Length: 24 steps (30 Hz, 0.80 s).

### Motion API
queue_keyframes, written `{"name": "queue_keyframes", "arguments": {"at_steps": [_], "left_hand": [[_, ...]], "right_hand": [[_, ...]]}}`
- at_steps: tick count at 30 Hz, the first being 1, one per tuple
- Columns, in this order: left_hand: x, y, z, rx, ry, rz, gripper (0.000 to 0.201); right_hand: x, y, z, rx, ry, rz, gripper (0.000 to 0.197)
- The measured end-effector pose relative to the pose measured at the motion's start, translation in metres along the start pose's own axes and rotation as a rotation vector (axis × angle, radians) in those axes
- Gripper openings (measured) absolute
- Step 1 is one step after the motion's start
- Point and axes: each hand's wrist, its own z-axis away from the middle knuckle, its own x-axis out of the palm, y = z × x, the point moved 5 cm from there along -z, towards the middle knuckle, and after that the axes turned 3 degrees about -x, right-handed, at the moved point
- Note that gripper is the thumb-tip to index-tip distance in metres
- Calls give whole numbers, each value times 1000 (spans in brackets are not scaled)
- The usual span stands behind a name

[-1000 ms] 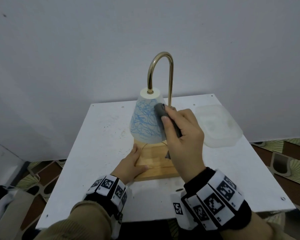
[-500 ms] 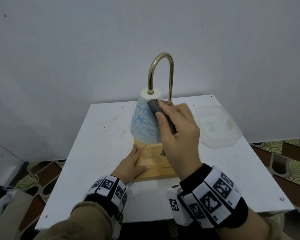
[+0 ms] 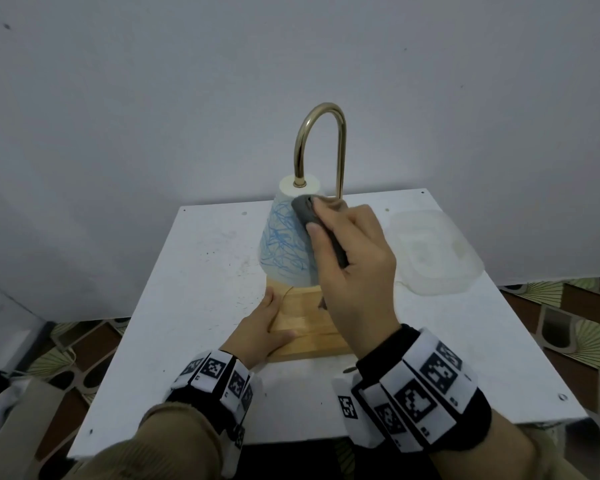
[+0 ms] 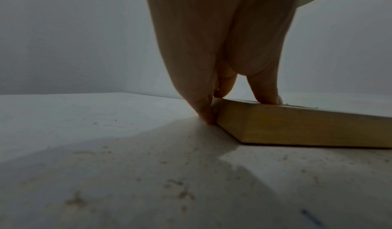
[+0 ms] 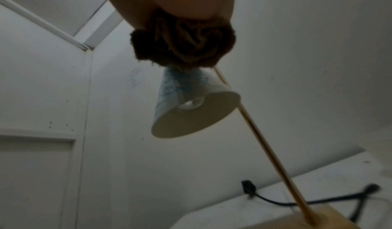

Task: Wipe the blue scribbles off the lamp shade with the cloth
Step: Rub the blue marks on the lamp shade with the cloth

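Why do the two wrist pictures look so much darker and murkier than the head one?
Head view: evenly lit and sharp, though the wide lens bows the table edges. Left wrist view: the left hand looms close and backlit, casting a shadow beside the wooden base. Right wrist view: dim and soft, the cloth nearly a silhouette, the black cord smeared by blur.

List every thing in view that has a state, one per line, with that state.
Lamp shade: upright, covered in blue scribbles, not yet clean.
Bulb: unlit.
Cloth: bunched, pressed against the shade near its top.
Right hand: grips the cloth.
Left hand: fingers straight, resting on the wooden base.
Plastic container: lying on the table, untouched.
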Motion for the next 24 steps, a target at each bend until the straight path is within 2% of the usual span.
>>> {"name": "queue_keyframes", "arguments": {"at_steps": [2, 7, 9, 13, 18, 24], "left_hand": [[0, 1, 0, 6, 5, -5, 85], [-1, 1, 1, 9, 11, -10, 85], [-1, 2, 1, 8, 8, -17, 85], [-1, 3, 1, 0, 6, -32, 85], [-1, 3, 1, 6, 13, -19, 85], [-1, 2, 1, 10, 14, -4, 84]], "right_hand": [[-5, 7, 10, 1, -21, 12, 25], [-13, 33, 13, 243, -7, -23, 22], [-12, 35, 5, 296, 3, -55, 20], [-6, 21, -5, 253, 41, -91, 22], [-4, 10, 14, 107, 4, -34, 25], [-13, 36, 15, 334, -3, -69, 20]]}}
